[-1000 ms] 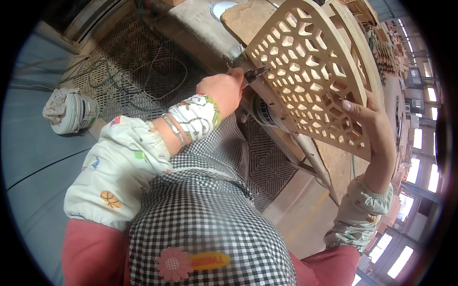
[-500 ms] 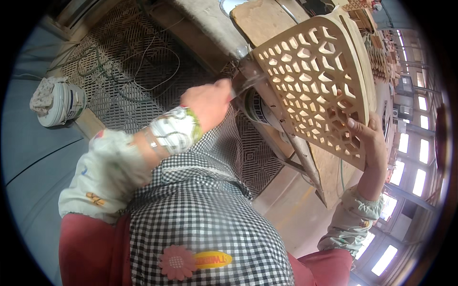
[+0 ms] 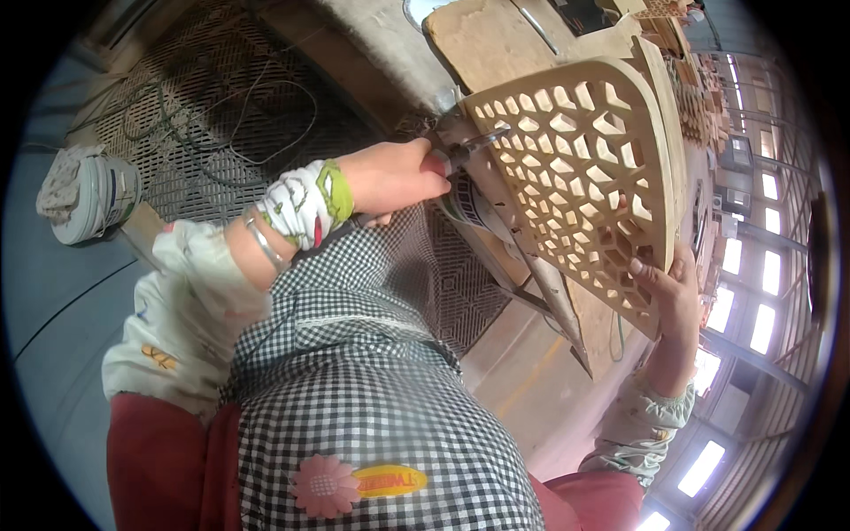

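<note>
In my left hand (image 3: 394,177) is a tool with a slim metal tip (image 3: 487,139) and some red near the fingers; I cannot tell its exact kind. A dark part of it shows below the wrist. The tip points at the left edge of a pale wooden panel (image 3: 611,121) pierced with many angular holes, and whether it touches is unclear. The panel stands tilted at the bench's edge. My right hand (image 3: 668,288) grips its lower right edge, thumb on the front face, other fingers mostly hidden behind.
Beyond the panel stretches a workbench with a flat wooden board (image 3: 487,44) on it. A bucket (image 3: 474,208) sits partly hidden below the panel. At far left, a white bucket (image 3: 97,199) has a cloth over it. Cables (image 3: 266,133) lie across the dark slatted floor mat (image 3: 177,80).
My left hand and the tool have moved slightly right, bringing the tip to the panel's left edge. The right hand keeps its hold, sitting slightly lower and further left in view.
</note>
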A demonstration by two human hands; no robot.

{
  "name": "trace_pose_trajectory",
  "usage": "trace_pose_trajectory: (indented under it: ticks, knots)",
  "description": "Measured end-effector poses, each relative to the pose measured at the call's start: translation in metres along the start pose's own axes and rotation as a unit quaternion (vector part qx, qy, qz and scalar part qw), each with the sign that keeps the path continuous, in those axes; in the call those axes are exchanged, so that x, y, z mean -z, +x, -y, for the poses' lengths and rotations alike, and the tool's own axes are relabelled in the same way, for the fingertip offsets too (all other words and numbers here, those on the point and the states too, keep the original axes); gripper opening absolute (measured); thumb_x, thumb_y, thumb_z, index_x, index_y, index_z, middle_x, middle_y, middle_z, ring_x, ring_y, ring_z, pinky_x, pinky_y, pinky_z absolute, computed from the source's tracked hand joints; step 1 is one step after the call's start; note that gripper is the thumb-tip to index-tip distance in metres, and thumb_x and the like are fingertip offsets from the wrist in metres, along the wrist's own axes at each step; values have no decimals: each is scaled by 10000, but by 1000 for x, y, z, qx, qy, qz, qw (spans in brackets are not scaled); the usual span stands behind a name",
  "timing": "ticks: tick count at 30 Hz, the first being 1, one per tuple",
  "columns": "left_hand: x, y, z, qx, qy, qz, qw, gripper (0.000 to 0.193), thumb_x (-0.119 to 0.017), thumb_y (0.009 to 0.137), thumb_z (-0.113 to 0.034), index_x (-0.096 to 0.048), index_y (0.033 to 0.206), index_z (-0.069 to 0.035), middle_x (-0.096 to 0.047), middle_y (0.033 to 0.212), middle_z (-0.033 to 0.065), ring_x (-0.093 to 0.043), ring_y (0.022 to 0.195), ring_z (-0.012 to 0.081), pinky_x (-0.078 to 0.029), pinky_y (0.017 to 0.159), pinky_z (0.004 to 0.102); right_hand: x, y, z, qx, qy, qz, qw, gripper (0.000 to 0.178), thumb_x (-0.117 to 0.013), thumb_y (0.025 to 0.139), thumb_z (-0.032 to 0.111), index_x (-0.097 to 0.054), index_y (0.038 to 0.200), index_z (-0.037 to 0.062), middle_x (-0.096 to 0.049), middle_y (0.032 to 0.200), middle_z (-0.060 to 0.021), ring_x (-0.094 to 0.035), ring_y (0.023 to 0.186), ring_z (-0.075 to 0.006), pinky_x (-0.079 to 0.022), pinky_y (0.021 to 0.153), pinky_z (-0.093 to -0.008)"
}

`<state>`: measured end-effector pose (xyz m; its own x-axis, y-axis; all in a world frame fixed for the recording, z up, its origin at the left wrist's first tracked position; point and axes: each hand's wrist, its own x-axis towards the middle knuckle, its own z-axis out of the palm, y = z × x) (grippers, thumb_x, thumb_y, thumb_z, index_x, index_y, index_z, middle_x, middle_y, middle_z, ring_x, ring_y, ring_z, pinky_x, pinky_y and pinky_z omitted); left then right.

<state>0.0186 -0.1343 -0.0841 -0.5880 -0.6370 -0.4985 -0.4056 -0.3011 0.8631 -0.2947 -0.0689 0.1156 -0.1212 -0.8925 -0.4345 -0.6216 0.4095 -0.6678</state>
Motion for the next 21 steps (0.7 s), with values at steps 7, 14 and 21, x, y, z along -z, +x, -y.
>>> trace_pose_trajectory:
  ticks: [7,14,21]
  knots:
    - [-17,55,33,-183,125,-158,962,424,-631,982,-338,-566,1176,34,-737,997,222,-739,818,394,-582,750,463,-2,4,6,4,-4,-12,1000,366,-830,850,75,-702,1181,-15,-651,870,6,-597,749,-96,-491,674,-257]
    - [-26,-23,23,-53,230,-157,959,376,-647,949,-325,-537,1107,-2,-734,900,240,-719,846,454,-572,767,555,-4,-1,1,-1,-18,-21,1000,332,-789,881,75,-709,1187,-25,-666,886,0,-605,773,-94,-493,681,-256]
    - [-58,-34,16,-125,308,-287,898,410,-690,951,-318,-519,1182,-26,-714,807,181,-742,736,377,-602,634,480,0,-2,-1,-6,-22,0,1000,393,-780,904,111,-691,1256,-39,-718,999,-40,-629,844,-102,-498,743,-250]
